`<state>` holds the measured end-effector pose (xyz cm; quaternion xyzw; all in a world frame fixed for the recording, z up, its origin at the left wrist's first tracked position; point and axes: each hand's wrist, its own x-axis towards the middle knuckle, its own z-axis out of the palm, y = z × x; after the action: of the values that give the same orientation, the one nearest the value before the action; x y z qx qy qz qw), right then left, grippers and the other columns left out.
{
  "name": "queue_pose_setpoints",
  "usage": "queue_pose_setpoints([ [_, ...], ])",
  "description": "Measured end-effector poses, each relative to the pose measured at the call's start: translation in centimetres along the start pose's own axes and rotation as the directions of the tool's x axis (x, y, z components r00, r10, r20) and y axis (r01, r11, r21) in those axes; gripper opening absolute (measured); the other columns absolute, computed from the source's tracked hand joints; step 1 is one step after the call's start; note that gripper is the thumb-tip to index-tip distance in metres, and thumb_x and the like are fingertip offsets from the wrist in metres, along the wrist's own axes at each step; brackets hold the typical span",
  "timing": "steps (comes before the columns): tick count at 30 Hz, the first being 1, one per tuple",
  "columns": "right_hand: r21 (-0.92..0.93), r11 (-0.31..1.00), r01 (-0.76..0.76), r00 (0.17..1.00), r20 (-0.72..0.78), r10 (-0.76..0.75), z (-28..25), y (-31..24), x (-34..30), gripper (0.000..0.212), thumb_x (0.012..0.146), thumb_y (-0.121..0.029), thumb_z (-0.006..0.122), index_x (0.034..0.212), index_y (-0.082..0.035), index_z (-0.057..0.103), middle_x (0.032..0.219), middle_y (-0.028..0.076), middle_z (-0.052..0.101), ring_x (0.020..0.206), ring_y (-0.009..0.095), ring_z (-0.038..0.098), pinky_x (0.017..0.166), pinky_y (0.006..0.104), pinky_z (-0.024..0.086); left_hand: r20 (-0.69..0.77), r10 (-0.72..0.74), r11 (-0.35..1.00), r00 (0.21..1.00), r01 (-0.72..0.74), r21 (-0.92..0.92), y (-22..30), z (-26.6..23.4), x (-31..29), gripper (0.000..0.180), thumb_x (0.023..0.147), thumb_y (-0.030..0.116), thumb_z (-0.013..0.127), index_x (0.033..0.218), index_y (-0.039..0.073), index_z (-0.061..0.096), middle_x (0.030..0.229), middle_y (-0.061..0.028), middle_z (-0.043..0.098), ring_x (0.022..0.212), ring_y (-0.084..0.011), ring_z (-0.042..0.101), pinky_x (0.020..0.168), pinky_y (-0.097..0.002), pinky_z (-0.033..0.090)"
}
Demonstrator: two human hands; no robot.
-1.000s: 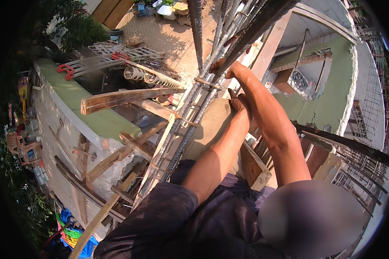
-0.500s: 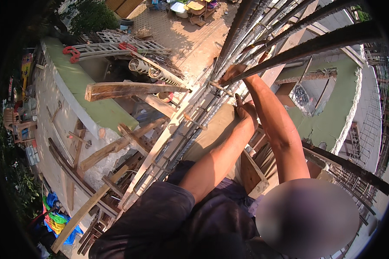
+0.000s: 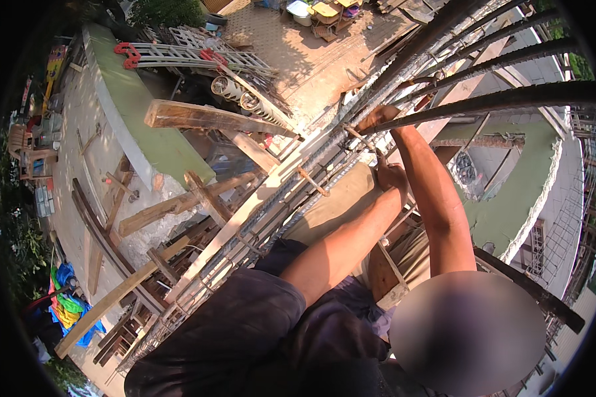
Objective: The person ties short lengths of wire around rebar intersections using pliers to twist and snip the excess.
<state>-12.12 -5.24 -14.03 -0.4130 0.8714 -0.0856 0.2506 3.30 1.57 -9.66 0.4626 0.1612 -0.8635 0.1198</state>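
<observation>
A long cage of ribbed steel bars [image 3: 288, 221], tied with thin square stirrups, runs diagonally past me. At its upper part, by a stirrup [image 3: 359, 137], my two hands work close together. My right hand [image 3: 377, 119] is curled against the bars, under a thick dark bar [image 3: 503, 101] that crosses near its wrist. Just below it, my left hand [image 3: 392, 177] is closed, with a digit pointing up toward the stirrup. What either hand grips is too small or hidden to make out. Tan trouser cloth [image 3: 334, 202] lies beside the cage.
Several bars fan out at upper right. A squared timber [image 3: 212, 119] juts out left of the cage, with more planks [image 3: 159, 212] below. A ladder with red ends [image 3: 172, 58] lies beyond. Far below is paved ground [image 3: 265, 33]. Broken green wall [image 3: 510, 212] stands at right.
My view has shifted, so the cage and both hands sit slightly farther right, and the bars fan lower at right. Both hands stay at the same stirrup, with little visible change in their grip.
</observation>
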Motion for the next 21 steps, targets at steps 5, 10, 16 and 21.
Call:
queue_pose_setpoints([
  [5,-0.006,1.0,0.004,1.0,0.022,-0.004,0.1,-0.1,0.1,0.033,0.083,-0.03,0.073,0.095,0.001,0.072,0.094,0.02,0.071,0.088,0.032,0.069,0.074,0.0408,0.053,-0.049,0.132,0.976,0.99,-0.121,0.178,-0.7,-0.2,0.4,0.061,0.096,0.039,0.036,0.149,0.009,0.035,0.149,-0.0167,0.038,0.134,-0.0266,0.038,0.109,-0.0418,0.031],
  [10,-0.008,1.0,0.01,0.999,0.038,-0.01,-0.1,-0.2,0.3,0.035,0.083,-0.031,0.073,0.094,0.002,0.072,0.094,0.02,0.071,0.088,0.032,0.069,0.074,0.0409,0.053,-0.072,0.21,0.945,0.975,-0.183,0.271,-0.9,0.1,0.8,0.053,0.098,0.028,0.037,0.148,0.009,0.039,0.145,-0.0174,0.043,0.129,-0.0254,0.045,0.105,-0.039,0.037],
  [16,0.024,1.0,0.009,0.997,0.074,-0.011,0.2,-0.1,-0.3,0.036,0.083,-0.032,0.074,0.093,0.003,0.072,0.094,0.02,0.071,0.087,0.032,0.069,0.074,0.0409,0.053,-0.099,0.301,0.906,0.949,-0.251,0.341,-1.1,0.0,1.2,0.046,0.1,0.014,0.037,0.145,0.008,0.042,0.141,-0.0183,0.049,0.124,-0.0239,0.053,0.101,-0.0357,0.044],
  [21,0.276,0.953,-0.124,0.974,0.219,0.063,0.1,-0.6,-2.6,0.037,0.083,-0.032,0.074,0.092,0.004,0.072,0.093,0.02,0.071,0.087,0.031,0.069,0.074,0.041,0.053,-0.108,0.456,0.836,0.883,-0.384,0.392,-1.1,-1.0,3.4,0.046,0.098,-0.004,0.036,0.141,0.007,0.048,0.131,-0.0164,0.058,0.111,-0.0209,0.062,0.092,-0.03,0.052],
])
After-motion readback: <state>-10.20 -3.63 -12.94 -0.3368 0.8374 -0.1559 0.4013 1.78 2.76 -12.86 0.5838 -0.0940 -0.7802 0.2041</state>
